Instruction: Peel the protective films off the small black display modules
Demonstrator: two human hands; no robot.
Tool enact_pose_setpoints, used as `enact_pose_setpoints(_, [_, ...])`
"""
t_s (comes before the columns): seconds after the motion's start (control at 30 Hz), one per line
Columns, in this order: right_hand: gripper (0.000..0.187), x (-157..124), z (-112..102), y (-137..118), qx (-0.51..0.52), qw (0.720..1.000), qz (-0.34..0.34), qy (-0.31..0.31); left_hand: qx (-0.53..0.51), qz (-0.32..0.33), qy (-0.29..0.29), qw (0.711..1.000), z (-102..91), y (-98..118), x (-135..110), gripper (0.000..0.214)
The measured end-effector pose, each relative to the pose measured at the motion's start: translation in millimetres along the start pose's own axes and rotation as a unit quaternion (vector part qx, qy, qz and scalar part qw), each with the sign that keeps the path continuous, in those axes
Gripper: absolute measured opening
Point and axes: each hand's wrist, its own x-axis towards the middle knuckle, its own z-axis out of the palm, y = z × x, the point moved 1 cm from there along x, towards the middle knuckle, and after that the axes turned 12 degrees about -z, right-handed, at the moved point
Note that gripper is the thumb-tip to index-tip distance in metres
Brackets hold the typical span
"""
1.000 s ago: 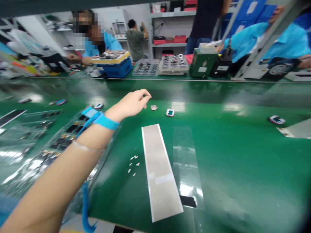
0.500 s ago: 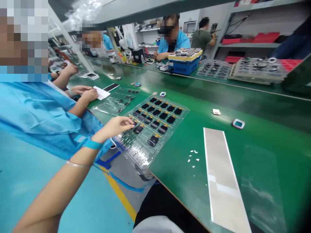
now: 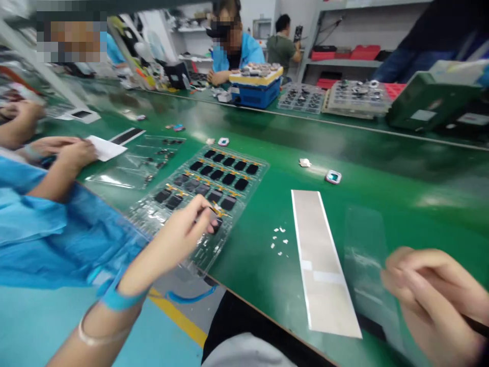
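Observation:
My left hand [image 3: 183, 234] reaches over a clear plastic tray [image 3: 202, 193] of small black square parts and pinches one of them at the tray's near end. A blue wrist strap with a coiled cord sits on that wrist. My right hand [image 3: 431, 295] is at the lower right, blurred, with fingers curled together over a clear film sheet [image 3: 367, 255]; what they hold is hidden. A long grey strip [image 3: 319, 255] lies on the green table between the hands, with several tiny white bits [image 3: 279, 239] beside it.
A co-worker in a blue smock sits close at my left, hands on a white card [image 3: 105, 148] and another clear tray [image 3: 141, 163]. Two small parts [image 3: 333, 177] lie farther out on the table. Blue bin [image 3: 255, 92], trays and a green machine [image 3: 428, 102] stand beyond.
My left hand drew back from the far small parts to the tray and closed on a black part. The view swung left, then back. My right hand has come into view.

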Motion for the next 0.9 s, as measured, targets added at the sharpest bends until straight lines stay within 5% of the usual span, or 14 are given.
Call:
enact_pose_setpoints(0.1, [0.005, 9.1, 21.5, -9.5, -0.010, 0.997, 0.014, -0.075, -0.211, 0.034, -0.176, 0.961, 39.8, 45.0, -40.3, 0.017])
enact_pose_setpoints(0.17, [0.007, 6.8, 35.6, -12.9, -0.028, 0.991, -0.007, -0.131, -0.272, 0.039, -0.241, 0.931, 68.5, 67.1, -53.4, 0.015])
enact_pose_setpoints(0.33, [0.014, -3.7, 53.0, -11.4, -0.105, 0.978, -0.094, -0.156, -0.340, 0.013, -0.268, 0.902, 123.0, 87.7, -45.0, 0.015])
enact_pose_setpoints(0.5, [0.012, -7.6, 54.6, -4.9, -0.201, 0.956, -0.133, -0.166, -0.379, 0.005, -0.270, 0.885, 130.2, 85.4, -43.8, 0.014])
enact_pose_setpoints(0.67, [0.016, -14.2, 59.3, -2.0, -0.236, 0.941, -0.162, -0.182, -0.359, 0.017, -0.249, 0.899, 126.8, 86.0, -46.5, 0.012])
enact_pose_setpoints(0.9, [0.014, -3.9, 61.1, -3.1, -0.216, 0.952, -0.072, -0.204, -0.325, 0.020, -0.234, 0.916, 127.5, 86.6, -45.4, 0.011])
